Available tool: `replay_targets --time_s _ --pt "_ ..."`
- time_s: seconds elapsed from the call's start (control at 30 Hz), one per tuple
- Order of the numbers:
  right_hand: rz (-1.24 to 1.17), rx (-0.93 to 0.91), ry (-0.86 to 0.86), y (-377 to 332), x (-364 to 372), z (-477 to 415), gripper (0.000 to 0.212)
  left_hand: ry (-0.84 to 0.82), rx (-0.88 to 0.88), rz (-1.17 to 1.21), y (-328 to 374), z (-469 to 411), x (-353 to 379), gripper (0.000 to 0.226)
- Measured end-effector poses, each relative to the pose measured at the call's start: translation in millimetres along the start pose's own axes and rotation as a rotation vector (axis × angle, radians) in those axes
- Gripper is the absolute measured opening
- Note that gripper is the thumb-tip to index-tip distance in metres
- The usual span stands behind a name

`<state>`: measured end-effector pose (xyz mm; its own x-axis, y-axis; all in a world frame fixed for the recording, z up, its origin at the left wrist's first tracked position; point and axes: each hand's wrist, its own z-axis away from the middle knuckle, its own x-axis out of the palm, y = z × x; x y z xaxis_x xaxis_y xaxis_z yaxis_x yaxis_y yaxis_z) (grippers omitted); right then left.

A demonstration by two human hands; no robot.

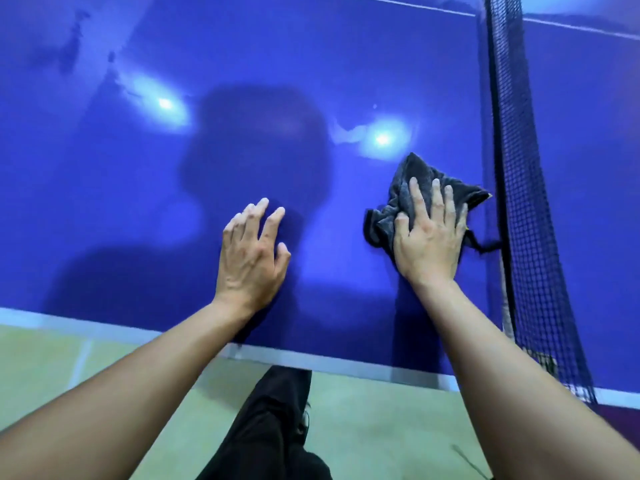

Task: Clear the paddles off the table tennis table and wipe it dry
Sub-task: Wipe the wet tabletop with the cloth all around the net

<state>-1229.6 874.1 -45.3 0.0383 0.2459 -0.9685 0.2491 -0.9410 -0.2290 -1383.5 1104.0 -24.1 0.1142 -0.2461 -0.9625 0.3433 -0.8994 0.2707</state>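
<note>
The blue table tennis table (138,202) fills most of the view, glossy, with two ceiling lights reflected in it. A crumpled dark grey cloth (412,183) lies on it close to the net. My right hand (429,237) presses flat on the cloth with straight fingers. My left hand (251,252) rests on the bare table surface to the left of the cloth, fingers spread and slightly arched. No paddles are in view.
The black net (526,202) runs along the right, just beyond the cloth. The table's white edge line (104,325) is near me, with green floor (104,368) below it and my dark trouser leg (270,427). Faint wet smears (72,43) show at the far left of the table.
</note>
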Motion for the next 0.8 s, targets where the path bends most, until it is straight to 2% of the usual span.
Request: replay_targets --time_s 0.23,0.53,0.67,0.8 --pt "0.024 0.034 0.022 -52 7 102 0.063 -0.028 -0.126 -0.011 -69 109 -31 0.054" --pt "0.021 -0.028 0.000 -144 19 144 0.065 -0.034 -0.295 -0.035 -177 157 -71 0.056" --pt "0.028 -0.109 -0.001 -212 32 155 0.066 -0.033 -0.297 -0.006 -221 157 -85 0.055" --pt "-0.002 -0.201 -0.019 -311 54 172 0.066 -0.048 -0.272 0.006 -282 147 -106 0.053"
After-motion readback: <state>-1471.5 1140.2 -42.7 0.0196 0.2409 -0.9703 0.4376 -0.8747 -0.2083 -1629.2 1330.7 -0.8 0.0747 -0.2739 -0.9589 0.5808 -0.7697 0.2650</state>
